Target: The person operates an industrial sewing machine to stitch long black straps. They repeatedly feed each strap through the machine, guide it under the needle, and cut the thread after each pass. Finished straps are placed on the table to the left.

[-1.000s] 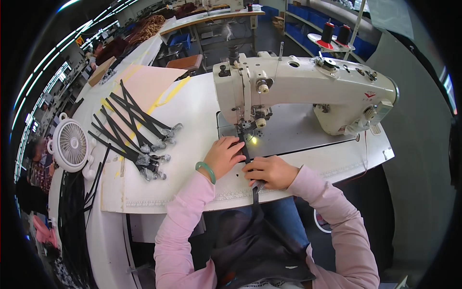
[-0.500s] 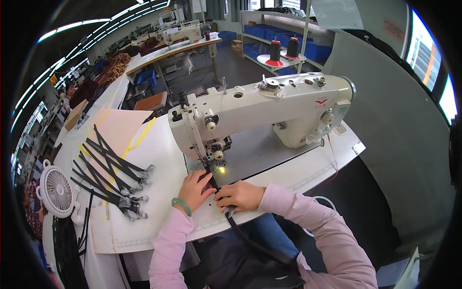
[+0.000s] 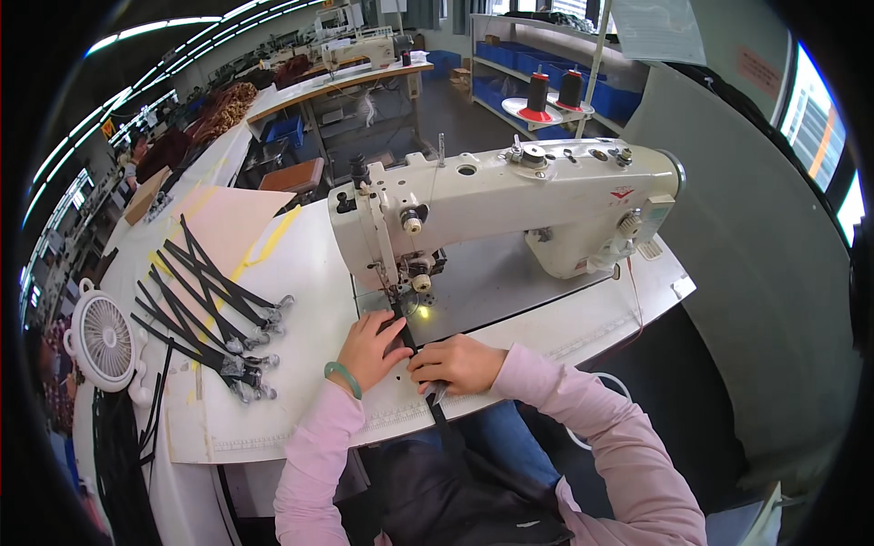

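Note:
A narrow black strap point(image 3: 409, 340) runs from the needle area of a white sewing machine point(image 3: 510, 196) toward my lap. My left hand point(image 3: 370, 353), with a green bangle at the wrist, lies on the table beside the presser foot. Its fingers are stretched toward the foot, their tips at the strap's left edge, the thumb apart. Closer to the table edge, my right hand point(image 3: 458, 364) is closed on the strap, its fingers curled. From under it pokes a shiny grey piece point(image 3: 438, 392) whose kind I cannot make out. A small light glows beside the needle.
Left on the table lie several black straps point(image 3: 214, 305) with plastic-wrapped ends, near pale pink sheet material point(image 3: 228, 223). A small white fan point(image 3: 105, 338) stands farther left. Behind the machine are black thread cones point(image 3: 537, 96) and shelves with blue bins point(image 3: 537, 62).
The view has shifted slightly, so the machine sits a little farther right in the picture. Both hands keep nearly the same hold and place by the strap.

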`<state>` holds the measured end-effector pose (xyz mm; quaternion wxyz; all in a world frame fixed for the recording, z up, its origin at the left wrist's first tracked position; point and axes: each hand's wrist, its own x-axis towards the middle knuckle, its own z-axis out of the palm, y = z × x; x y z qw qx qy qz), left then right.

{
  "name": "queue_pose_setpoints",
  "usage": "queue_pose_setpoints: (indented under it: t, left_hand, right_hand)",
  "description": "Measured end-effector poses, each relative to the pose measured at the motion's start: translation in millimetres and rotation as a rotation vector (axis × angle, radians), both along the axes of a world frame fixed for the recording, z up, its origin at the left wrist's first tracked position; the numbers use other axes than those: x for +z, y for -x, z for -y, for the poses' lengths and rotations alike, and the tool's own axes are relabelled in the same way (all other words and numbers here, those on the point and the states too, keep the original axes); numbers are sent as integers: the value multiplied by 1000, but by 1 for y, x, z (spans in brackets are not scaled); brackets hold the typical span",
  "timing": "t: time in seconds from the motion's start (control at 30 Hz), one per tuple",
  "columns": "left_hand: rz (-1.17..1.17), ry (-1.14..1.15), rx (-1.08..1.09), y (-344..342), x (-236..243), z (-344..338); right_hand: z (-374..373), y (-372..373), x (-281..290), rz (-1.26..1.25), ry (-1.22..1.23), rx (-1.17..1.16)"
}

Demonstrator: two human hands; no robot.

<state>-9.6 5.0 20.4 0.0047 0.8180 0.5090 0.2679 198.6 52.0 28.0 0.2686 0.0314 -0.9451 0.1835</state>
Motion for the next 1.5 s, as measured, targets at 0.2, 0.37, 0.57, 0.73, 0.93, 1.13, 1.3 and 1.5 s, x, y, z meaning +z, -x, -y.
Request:
queue_pose_setpoints:
  t: [0.2,0.37,0.57,0.73,0.93,1.13,1.3,1.5]
  left_hand:
    - [8,22,7,1,-2,0]
    - [8,-1,3,3,-7,-1]
    - [6,-2,7,3,-7,-2]
    - [10,-5,2,3,-7,-2]
    - [21,-10,5,3,-6,-1]
    - [1,-15,9,3,-5,2]
    - [-11,-3,8,3,-7,1]
    - [-16,-11,9,3,-9,0]
  right_hand:
    - [2,2,2,30,-2,-2]
    - [3,3,5,33,-10,-21]
    - [2,5,4,22,-19,-26]
    - [2,5,5,31,-12,-30]
    - [2,5,5,44,-9,-26]
    - [2,5,6,55,-14,-21]
    - [3,5,8,58,-4,-17]
    - [2,4,5,71,6,-23]
